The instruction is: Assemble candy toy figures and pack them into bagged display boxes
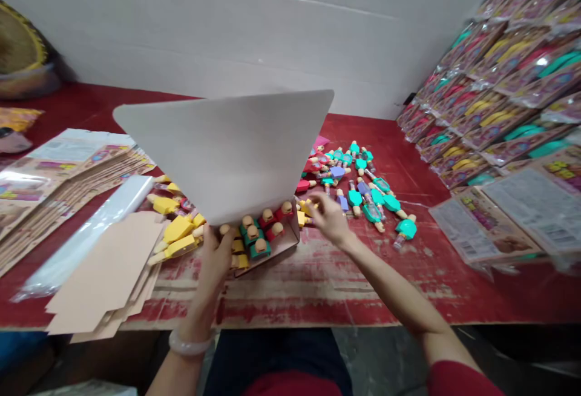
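An open cardboard box (285, 241) with a raised white lid (236, 154) stands at the middle of the table. Inside it are small round-headed pieces in rows: yellow ones at left, green ones (259, 248) in the middle, red ones (275, 231) at right. My left hand (215, 254) grips the box's left end, thumb by the yellow pieces. Just right of the box, my right hand (331, 217) has its fingers bent at a yellow piece (308, 207); blur hides whether they close on it. More yellow pieces (178, 229) lie left of the box.
Teal, purple and red pieces (381, 199) are scattered to the right. Bagged, packed boxes (490, 105) are stacked high at far right. On the left lie flat beige card sheets (106, 263), a clear plastic sleeve (91, 232) and folded printed cartons (68, 184). A white wall (254, 33) stands behind.
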Demonstrator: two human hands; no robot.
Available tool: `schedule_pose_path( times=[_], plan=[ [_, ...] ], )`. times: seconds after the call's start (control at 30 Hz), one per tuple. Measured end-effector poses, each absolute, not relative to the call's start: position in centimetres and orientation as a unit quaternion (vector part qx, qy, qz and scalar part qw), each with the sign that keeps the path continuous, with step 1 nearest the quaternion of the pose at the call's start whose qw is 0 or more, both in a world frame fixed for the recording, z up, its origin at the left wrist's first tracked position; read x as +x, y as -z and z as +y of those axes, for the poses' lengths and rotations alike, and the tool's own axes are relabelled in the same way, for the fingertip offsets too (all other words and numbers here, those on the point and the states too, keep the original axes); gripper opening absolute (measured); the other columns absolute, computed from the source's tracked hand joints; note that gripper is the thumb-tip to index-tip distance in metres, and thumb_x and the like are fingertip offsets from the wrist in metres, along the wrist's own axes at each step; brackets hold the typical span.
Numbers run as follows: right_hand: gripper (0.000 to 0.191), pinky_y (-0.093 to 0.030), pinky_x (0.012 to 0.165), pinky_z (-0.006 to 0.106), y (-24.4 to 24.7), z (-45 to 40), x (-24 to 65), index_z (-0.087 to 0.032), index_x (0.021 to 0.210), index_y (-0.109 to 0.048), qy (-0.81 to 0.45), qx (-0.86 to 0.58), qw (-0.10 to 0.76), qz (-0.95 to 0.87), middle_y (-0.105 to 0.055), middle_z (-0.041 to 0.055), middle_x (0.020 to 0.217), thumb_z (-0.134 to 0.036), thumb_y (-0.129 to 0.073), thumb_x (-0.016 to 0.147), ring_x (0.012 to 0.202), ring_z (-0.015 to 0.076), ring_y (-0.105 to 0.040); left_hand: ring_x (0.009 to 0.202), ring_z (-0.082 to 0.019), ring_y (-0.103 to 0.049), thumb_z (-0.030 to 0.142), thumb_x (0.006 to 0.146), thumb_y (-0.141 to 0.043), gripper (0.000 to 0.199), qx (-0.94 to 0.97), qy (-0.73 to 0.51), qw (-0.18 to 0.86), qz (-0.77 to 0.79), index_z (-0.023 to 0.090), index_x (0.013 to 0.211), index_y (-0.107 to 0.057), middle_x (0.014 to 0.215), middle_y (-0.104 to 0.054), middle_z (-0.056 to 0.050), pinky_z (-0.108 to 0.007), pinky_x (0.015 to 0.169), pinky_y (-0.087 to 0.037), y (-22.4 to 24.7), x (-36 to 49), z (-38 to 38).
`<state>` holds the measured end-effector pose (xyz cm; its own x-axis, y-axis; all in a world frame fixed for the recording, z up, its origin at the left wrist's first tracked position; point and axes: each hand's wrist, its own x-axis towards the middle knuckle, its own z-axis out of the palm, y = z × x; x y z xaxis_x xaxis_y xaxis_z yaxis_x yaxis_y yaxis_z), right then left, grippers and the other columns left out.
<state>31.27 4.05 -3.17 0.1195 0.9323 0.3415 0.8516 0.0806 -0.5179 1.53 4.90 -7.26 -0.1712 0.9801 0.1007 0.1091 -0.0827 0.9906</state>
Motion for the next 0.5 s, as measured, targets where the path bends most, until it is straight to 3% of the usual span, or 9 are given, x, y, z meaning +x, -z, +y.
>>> schedule_pose_path(
  times=[0.07,0.1,0.27,0.37,0.5],
  plan=[
    [0.033,-0.047,0.089,0.044,3.4,6.0,36.1,-0.013,0.116,-0.059,-0.046,-0.764,0.323,-0.557,-0.066,0.0176,0.110,-0.031,-0.037,0.098,0.100,0.0272,-0.063,0.094,-0.020,-0.057,0.037,0.080,-0.063,0.033,0.491,-0.532,0.411,0.554,0.024,0.108,-0.052,0.097,-0.058,-0.001,-0.033,0.085,-0.049,7.1,1.5,4.9],
    [0.030,-0.045,0.092,0.046,3.8,7.0,38.1,-0.016,0.112,-0.059,-0.073,-0.820,0.278,-0.495,-0.066,0.0167,0.110,-0.032,-0.038,0.097,0.103,0.0271,-0.062,0.092,-0.019,-0.056,0.037,0.080,-0.063,0.032,0.487,-0.530,0.412,0.559,0.024,0.107,-0.052,0.096,-0.058,-0.001,-0.033,0.084,-0.049,7.1,1.5,4.8],
    [0.020,-0.041,0.095,0.053,8.4,7.8,40.6,-0.012,0.098,-0.058,-0.138,-0.859,0.211,-0.446,-0.063,0.0231,0.111,-0.027,-0.057,0.084,0.116,0.0369,-0.055,0.094,-0.019,-0.056,0.037,0.081,-0.062,0.033,0.493,-0.529,0.405,0.560,0.023,0.109,-0.053,0.099,-0.058,-0.001,-0.033,0.085,-0.048,6.9,1.5,4.7],
    [0.029,-0.044,0.091,0.049,10.9,4.9,39.1,-0.012,0.101,-0.054,-0.166,-0.858,0.206,-0.440,-0.063,0.0226,0.108,-0.024,-0.064,0.077,0.115,0.0399,-0.056,0.095,-0.019,-0.056,0.036,0.081,-0.063,0.032,0.489,-0.536,0.399,0.561,0.023,0.108,-0.053,0.099,-0.058,-0.001,-0.034,0.087,-0.048,7.1,1.6,4.7],
    [0.040,-0.051,0.077,0.039,10.3,0.3,37.7,-0.017,0.114,-0.047,-0.203,-0.839,0.248,-0.439,-0.063,0.0149,0.105,-0.030,-0.063,0.079,0.101,0.0322,-0.064,0.099,-0.020,-0.056,0.035,0.081,-0.061,0.031,0.495,-0.538,0.403,0.550,0.023,0.108,-0.052,0.099,-0.059,-0.002,-0.035,0.089,-0.048,6.8,1.8,4.6]
  ],
)
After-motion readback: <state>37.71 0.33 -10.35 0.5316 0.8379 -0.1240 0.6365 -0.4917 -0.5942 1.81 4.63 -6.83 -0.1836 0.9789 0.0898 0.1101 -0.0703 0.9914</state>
